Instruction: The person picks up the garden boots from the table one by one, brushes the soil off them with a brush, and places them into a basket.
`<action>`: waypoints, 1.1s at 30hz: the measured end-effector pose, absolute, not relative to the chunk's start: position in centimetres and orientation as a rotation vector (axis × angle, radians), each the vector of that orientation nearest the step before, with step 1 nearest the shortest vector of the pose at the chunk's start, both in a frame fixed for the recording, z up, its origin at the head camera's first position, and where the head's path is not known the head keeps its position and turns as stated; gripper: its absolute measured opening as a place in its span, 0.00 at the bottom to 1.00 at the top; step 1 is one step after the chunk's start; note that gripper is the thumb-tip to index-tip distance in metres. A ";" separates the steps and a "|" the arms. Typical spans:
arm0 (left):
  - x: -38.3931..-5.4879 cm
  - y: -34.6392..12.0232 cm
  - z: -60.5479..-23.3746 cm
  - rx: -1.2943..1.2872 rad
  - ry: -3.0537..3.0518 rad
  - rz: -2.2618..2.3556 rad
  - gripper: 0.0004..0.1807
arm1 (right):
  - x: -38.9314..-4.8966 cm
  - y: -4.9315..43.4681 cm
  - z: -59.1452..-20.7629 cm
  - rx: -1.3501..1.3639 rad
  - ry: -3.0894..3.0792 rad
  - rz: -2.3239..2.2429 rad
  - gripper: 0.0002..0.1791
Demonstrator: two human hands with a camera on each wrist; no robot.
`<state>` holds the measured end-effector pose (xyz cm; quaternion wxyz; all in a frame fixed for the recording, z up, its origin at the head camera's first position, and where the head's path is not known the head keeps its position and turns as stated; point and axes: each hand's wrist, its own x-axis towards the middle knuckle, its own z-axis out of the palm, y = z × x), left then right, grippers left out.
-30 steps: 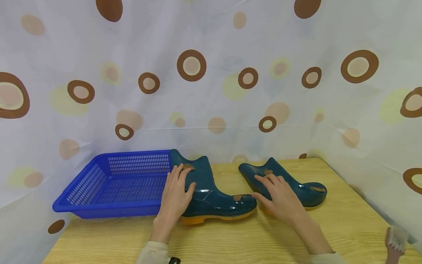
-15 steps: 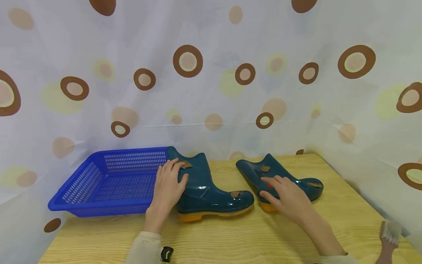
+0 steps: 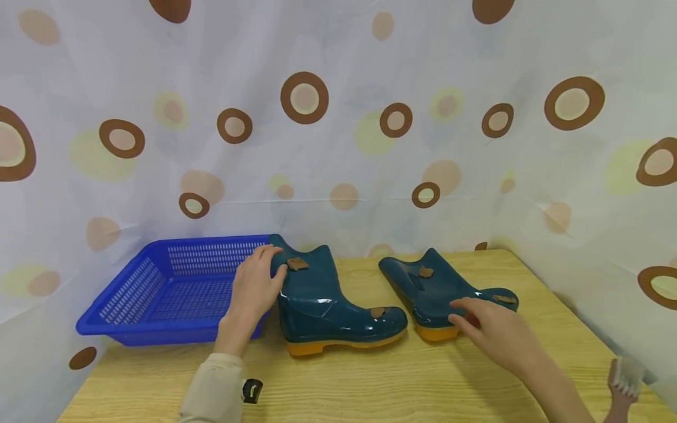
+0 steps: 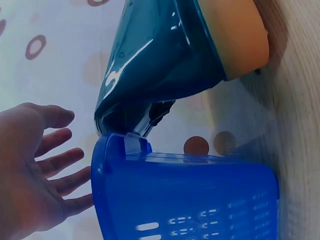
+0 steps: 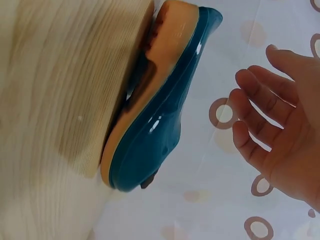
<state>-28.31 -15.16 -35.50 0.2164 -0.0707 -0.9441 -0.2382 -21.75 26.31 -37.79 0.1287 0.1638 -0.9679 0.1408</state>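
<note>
Two dark teal rubber boots with orange soles stand upright on the wooden table in the head view, toes to the right. Brown patches, one on the shaft and one on the toe, mark both the left boot (image 3: 312, 299) and the right boot (image 3: 436, 296). My left hand (image 3: 254, 285), fingers relaxed and holding nothing, hovers between the left boot's shaft and the blue basket (image 4: 185, 185). My right hand (image 3: 499, 332) is over the near side of the right boot, loosely bent and without anything in it. The right wrist view shows a gap between that hand and the boot (image 5: 157, 135).
The blue plastic basket (image 3: 180, 330) sits at the left, its right end meeting the left boot's shaft. A brush (image 3: 624, 385) with pale bristles lies at the right front edge of the table. Behind hangs a spotted curtain (image 3: 344, 147).
Both hands have come off the boots: the left drew back leftward toward the basket, the right moved right and nearer. The brown patches on the shafts are now uncovered.
</note>
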 end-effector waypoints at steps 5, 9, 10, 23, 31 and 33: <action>-28.7 -15.5 -35.0 -0.179 -2.607 -0.654 0.22 | -20.9 28.0 -37.8 0.417 -2.878 0.431 0.16; -29.2 -15.5 -34.6 -0.179 -2.623 -0.648 0.22 | -20.4 29.5 -38.2 0.360 -2.935 0.426 0.16; -29.4 -15.5 -34.5 -0.178 -2.630 -0.643 0.23 | -20.3 29.8 -38.3 0.347 -2.942 0.420 0.16; -30.7 -16.6 -34.0 -0.113 -2.807 -0.703 0.30 | -19.5 34.6 -39.3 0.206 -3.080 0.435 0.29; -31.2 -17.2 -34.1 -0.124 -2.874 -0.755 0.34 | -18.7 37.4 -40.1 0.089 -3.090 0.406 0.33; -31.3 -17.3 -34.2 -0.127 -2.888 -0.766 0.34 | -18.5 38.0 -40.5 0.077 -3.099 0.405 0.32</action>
